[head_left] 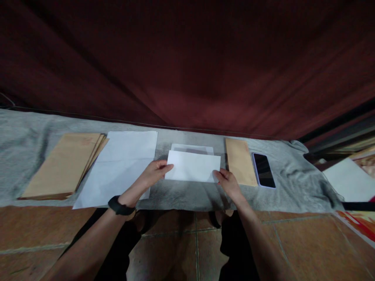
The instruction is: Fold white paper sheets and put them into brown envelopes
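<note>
A white sheet of paper (193, 167), folded or cut to a narrow rectangle, is held level between my two hands. My left hand (154, 172) pinches its left edge, thumb on top. At the lower right corner my right hand (230, 182) grips it the same way. Just behind it, partly covered, another white paper (205, 149) lies on the grey cloth. Large white sheets (123, 168) with a crease across them lie left of my left hand. A single brown envelope (240, 162) rests right beside my right hand.
A stack of brown envelopes (63, 164) lies at the far left. A phone (264, 170) with a pale purple case lies right of the single envelope. Grey cloth (295, 175) covers the narrow surface, and a dark red curtain (187, 70) hangs behind. Papers (351, 179) show at far right.
</note>
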The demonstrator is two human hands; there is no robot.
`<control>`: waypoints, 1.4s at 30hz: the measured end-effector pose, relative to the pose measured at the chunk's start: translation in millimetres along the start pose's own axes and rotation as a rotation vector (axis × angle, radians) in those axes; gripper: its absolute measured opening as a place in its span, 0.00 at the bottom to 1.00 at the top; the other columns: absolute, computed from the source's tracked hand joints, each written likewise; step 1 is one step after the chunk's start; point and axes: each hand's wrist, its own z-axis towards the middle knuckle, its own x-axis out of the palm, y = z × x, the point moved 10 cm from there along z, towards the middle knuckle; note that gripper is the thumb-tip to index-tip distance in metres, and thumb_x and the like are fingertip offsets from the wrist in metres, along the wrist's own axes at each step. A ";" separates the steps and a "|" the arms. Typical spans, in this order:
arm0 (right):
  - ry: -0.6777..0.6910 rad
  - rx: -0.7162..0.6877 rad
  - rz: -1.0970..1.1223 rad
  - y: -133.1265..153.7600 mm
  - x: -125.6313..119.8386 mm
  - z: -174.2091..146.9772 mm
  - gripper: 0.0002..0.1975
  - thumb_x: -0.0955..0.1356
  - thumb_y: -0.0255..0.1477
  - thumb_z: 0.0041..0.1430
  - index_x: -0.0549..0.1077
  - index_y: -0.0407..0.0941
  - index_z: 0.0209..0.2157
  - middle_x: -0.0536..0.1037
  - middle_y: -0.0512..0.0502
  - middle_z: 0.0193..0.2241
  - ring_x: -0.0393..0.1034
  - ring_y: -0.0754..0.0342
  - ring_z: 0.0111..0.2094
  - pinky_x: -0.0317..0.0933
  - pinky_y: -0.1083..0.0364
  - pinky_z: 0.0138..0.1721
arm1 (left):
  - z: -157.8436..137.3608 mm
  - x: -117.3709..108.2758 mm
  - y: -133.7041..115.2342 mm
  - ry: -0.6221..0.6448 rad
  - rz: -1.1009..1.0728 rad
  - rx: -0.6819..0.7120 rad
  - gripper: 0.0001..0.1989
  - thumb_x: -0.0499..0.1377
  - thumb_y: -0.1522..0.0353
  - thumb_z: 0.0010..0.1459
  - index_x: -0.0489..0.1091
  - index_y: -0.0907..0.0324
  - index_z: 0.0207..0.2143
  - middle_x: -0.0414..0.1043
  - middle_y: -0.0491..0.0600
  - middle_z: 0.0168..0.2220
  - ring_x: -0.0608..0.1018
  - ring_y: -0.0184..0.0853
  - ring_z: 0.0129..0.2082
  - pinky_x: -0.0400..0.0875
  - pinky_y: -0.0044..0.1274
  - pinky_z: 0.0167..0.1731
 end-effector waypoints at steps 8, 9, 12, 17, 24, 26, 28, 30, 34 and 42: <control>-0.093 0.050 -0.456 8.7 -2.6 8.4 0.19 0.62 0.39 0.67 0.77 0.45 0.30 0.78 0.49 0.23 0.71 0.53 0.27 0.59 0.57 0.28 | 13.6 -9.5 10.7 -0.216 0.344 0.013 0.18 0.57 0.53 0.54 0.64 0.55 0.20 0.62 0.42 0.18 0.65 0.32 0.22 0.55 0.25 0.25; -0.106 0.058 -0.526 11.3 -2.7 9.0 0.18 0.62 0.38 0.68 0.78 0.46 0.31 0.81 0.47 0.26 0.74 0.52 0.29 0.60 0.57 0.30 | 14.5 -10.6 9.3 -0.234 0.371 0.012 0.18 0.57 0.53 0.54 0.64 0.55 0.20 0.62 0.42 0.19 0.66 0.33 0.23 0.55 0.25 0.25; -0.126 0.089 -0.688 17.7 -1.4 11.3 0.17 0.62 0.37 0.71 0.80 0.46 0.37 0.85 0.42 0.36 0.79 0.49 0.37 0.62 0.57 0.35 | 18.1 -13.4 5.1 -0.270 0.417 -0.010 0.17 0.57 0.53 0.55 0.66 0.54 0.21 0.65 0.43 0.20 0.68 0.34 0.24 0.55 0.25 0.26; -0.114 0.134 -0.808 24.4 2.1 18.0 0.19 0.60 0.37 0.74 0.81 0.47 0.42 0.86 0.41 0.41 0.81 0.48 0.42 0.65 0.57 0.40 | 21.8 -16.0 -3.4 -0.300 0.398 -0.004 0.18 0.57 0.52 0.55 0.67 0.55 0.21 0.64 0.43 0.20 0.67 0.33 0.24 0.55 0.25 0.26; -0.140 0.179 -0.858 32.0 2.5 26.9 0.19 0.60 0.38 0.74 0.81 0.47 0.47 0.86 0.39 0.40 0.81 0.46 0.44 0.67 0.55 0.42 | 22.4 -13.4 4.7 -0.246 0.023 -0.052 0.26 0.58 0.43 0.51 0.66 0.56 0.23 0.62 0.42 0.19 0.65 0.30 0.21 0.58 0.23 0.22; -0.142 0.187 -0.853 33.0 3.4 29.0 0.19 0.60 0.38 0.75 0.80 0.46 0.48 0.86 0.39 0.40 0.82 0.46 0.44 0.67 0.55 0.42 | 25.5 -9.5 9.9 -0.192 -0.018 -0.081 0.26 0.61 0.43 0.47 0.68 0.57 0.24 0.64 0.42 0.19 0.65 0.30 0.20 0.59 0.23 0.21; -0.144 0.189 -0.845 33.9 4.3 30.8 0.20 0.60 0.38 0.75 0.80 0.45 0.49 0.86 0.38 0.41 0.82 0.46 0.45 0.67 0.56 0.42 | 29.4 -8.4 12.3 -0.167 0.026 -0.075 0.25 0.62 0.44 0.45 0.69 0.57 0.24 0.65 0.42 0.19 0.66 0.30 0.20 0.59 0.23 0.22; -0.153 0.192 -0.836 34.9 4.3 31.9 0.20 0.59 0.38 0.75 0.80 0.44 0.49 0.85 0.37 0.41 0.82 0.46 0.45 0.68 0.55 0.42 | 33.0 -10.3 13.2 -0.182 0.111 -0.051 0.24 0.60 0.45 0.46 0.68 0.57 0.23 0.65 0.43 0.19 0.68 0.31 0.21 0.60 0.23 0.22; -0.175 0.213 -0.833 37.6 2.5 32.2 0.21 0.59 0.39 0.75 0.80 0.44 0.49 0.85 0.37 0.41 0.82 0.46 0.45 0.68 0.55 0.42 | 36.9 -14.0 15.4 -0.237 0.227 -0.037 0.21 0.57 0.49 0.52 0.68 0.56 0.22 0.64 0.43 0.18 0.67 0.32 0.21 0.57 0.24 0.23; -0.229 0.196 -0.869 46.2 1.9 33.6 0.21 0.58 0.38 0.76 0.79 0.42 0.49 0.85 0.35 0.40 0.82 0.45 0.44 0.69 0.54 0.42 | 35.9 -17.5 3.7 -0.294 0.436 -0.050 0.18 0.56 0.56 0.57 0.68 0.55 0.20 0.66 0.44 0.19 0.70 0.35 0.24 0.56 0.25 0.26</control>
